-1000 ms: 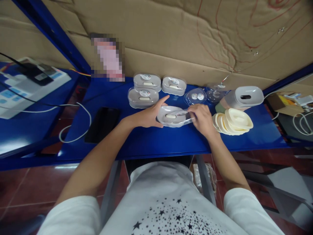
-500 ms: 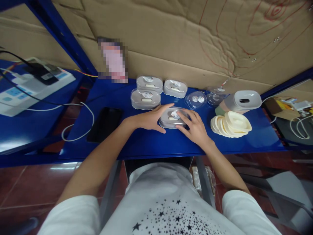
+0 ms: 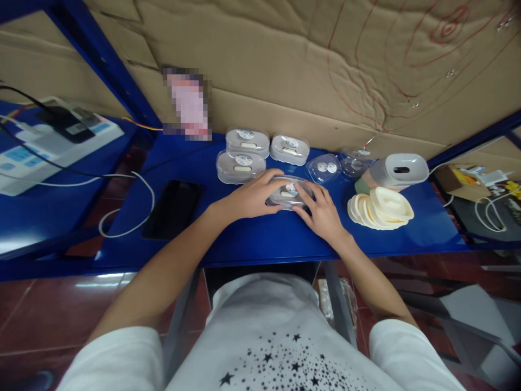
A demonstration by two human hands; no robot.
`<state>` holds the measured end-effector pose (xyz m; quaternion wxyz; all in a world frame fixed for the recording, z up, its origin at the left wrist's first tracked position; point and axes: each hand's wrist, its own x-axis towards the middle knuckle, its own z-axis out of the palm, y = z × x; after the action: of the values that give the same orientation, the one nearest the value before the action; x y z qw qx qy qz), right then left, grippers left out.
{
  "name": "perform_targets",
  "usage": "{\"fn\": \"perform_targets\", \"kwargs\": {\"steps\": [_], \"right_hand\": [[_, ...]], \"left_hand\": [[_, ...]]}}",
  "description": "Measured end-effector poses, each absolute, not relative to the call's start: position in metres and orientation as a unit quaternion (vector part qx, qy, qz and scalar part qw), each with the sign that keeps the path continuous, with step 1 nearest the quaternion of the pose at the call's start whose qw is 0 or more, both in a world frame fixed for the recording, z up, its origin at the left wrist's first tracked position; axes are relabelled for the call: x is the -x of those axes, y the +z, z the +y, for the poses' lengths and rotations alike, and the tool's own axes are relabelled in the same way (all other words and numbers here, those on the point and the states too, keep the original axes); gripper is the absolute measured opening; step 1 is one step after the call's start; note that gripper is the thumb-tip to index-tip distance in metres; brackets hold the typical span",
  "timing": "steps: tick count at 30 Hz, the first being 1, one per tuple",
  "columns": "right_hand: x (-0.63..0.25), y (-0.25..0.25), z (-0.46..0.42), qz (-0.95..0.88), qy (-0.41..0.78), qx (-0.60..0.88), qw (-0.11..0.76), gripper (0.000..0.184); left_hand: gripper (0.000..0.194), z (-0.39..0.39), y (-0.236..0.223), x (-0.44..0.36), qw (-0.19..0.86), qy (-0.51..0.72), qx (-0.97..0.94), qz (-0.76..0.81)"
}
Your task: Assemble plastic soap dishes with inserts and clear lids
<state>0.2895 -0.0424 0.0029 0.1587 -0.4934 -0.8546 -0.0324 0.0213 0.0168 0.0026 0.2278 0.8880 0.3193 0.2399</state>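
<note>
A small grey box with a clear plastic cover [image 3: 287, 200], a round sticker and a pale slot on top, sits on the blue table between my hands. My left hand [image 3: 255, 195] is wrapped round its left end, thumb at the front edge and fingers toward the back. My right hand [image 3: 322, 210] grips the right end, its fingertips on the cover and thumb at the front. Behind stand similar covered boxes: one [image 3: 241, 167] near my left fingers, another [image 3: 247, 143] behind it and a third [image 3: 290, 150] to the right.
Clear plastic covers [image 3: 323, 168] lie behind my right hand. Farther right are a stack of cream trays [image 3: 380, 209] and grey, pink and green shells [image 3: 406, 169] nested together. A black phone [image 3: 173, 209] and a white cable [image 3: 153, 190] lie left. Cardboard [image 3: 260, 70] walls the back.
My left hand has shifted right and closed round the box's left end. My right hand stays on the right end. The view has tilted slightly.
</note>
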Motion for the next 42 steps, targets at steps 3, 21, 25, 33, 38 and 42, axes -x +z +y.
{"fn": "perform_targets", "kwargs": {"steps": [3, 21, 25, 33, 38, 42], "right_hand": [[-0.293, 0.008, -0.028, -0.863, -0.012, 0.484, 0.144, 0.064], [-0.323, -0.002, 0.020, -0.800, -0.025, 0.582, 0.143, 0.069], [-0.328, -0.005, 0.016, -0.784, -0.031, 0.606, 0.133, 0.067], [-0.319, 0.008, 0.007, -0.790, -0.059, 0.591, 0.154, 0.057], [-0.351, 0.038, -0.047, -0.733, -0.133, 0.619, 0.250, 0.053], [-0.392, 0.036, -0.093, -0.594, -0.225, 0.722, 0.274, 0.055]], "left_hand": [[0.058, 0.018, 0.002, -0.023, 0.191, 0.255, -0.896, 0.310], [0.049, 0.011, 0.005, -0.047, 0.035, 0.222, -0.875, 0.428], [0.059, 0.014, -0.002, -0.044, 0.058, 0.243, -0.868, 0.430], [0.051, 0.007, 0.006, -0.048, 0.062, 0.269, -0.873, 0.402], [0.043, 0.002, 0.014, -0.048, 0.041, 0.267, -0.889, 0.369], [0.041, 0.000, 0.012, -0.049, 0.053, 0.271, -0.894, 0.354]]}}
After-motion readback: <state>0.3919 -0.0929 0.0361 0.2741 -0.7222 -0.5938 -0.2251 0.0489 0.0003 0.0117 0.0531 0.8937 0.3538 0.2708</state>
